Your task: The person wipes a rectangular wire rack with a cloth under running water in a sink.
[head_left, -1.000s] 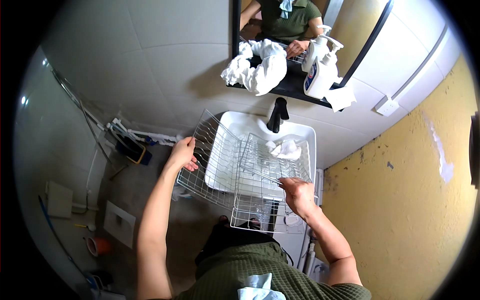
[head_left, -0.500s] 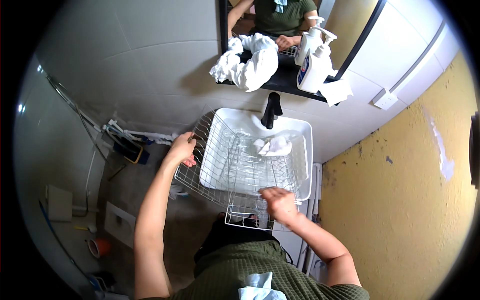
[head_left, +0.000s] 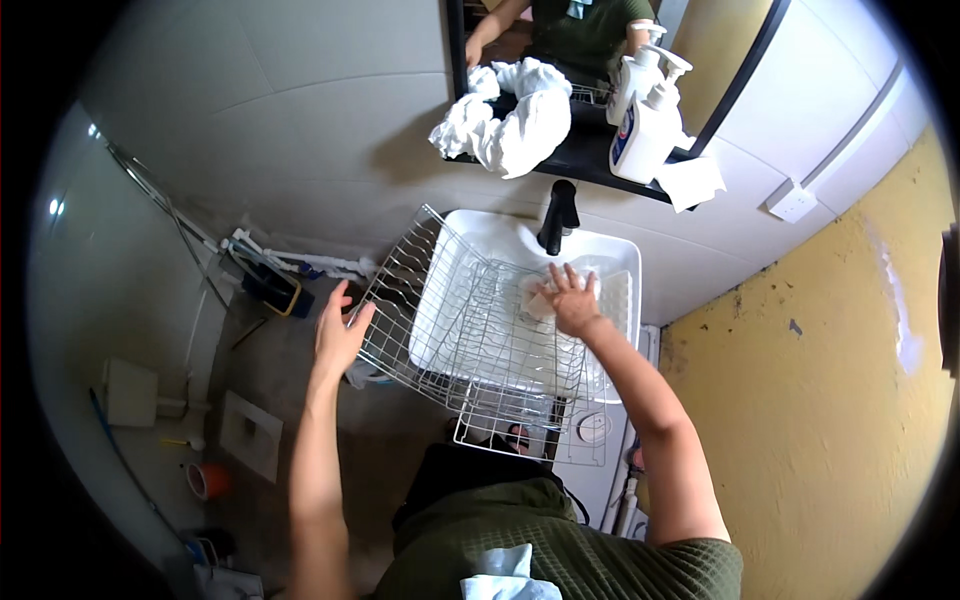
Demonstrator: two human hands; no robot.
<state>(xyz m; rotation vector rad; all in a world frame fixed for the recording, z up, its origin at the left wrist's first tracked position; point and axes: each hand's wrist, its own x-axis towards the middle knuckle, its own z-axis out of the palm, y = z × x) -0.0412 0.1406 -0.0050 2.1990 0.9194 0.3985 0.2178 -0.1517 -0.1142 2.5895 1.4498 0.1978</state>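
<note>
A silver wire rack point(head_left: 400, 340) rests across the white washbasin point(head_left: 425, 300), sticking out past its left and front sides. My left hand point(head_left: 340, 330) is at the rack's left edge with its fingers apart, not wrapped round the wire; whether it touches the rack is unclear. Inside the basin, my right hand point(head_left: 574, 302) lies with spread fingers over a wet white cloth point(head_left: 537, 300), which it partly covers. The black tap point(head_left: 558, 215) stands just behind that hand. Water in the basin shows through the wires.
Above the basin, a black shelf point(head_left: 590, 165) below a mirror holds a crumpled white cloth point(head_left: 520, 115) and two white pump bottles point(head_left: 645, 130). A yellow wall point(head_left: 810, 420) is on the right. At lower left are an orange bucket point(head_left: 208, 482) and a floor toilet point(head_left: 250, 435).
My right hand has left the rack's front part and reached forward onto the white cloth in the basin. My left hand has let go of the rack's edge, its fingers now spread.
</note>
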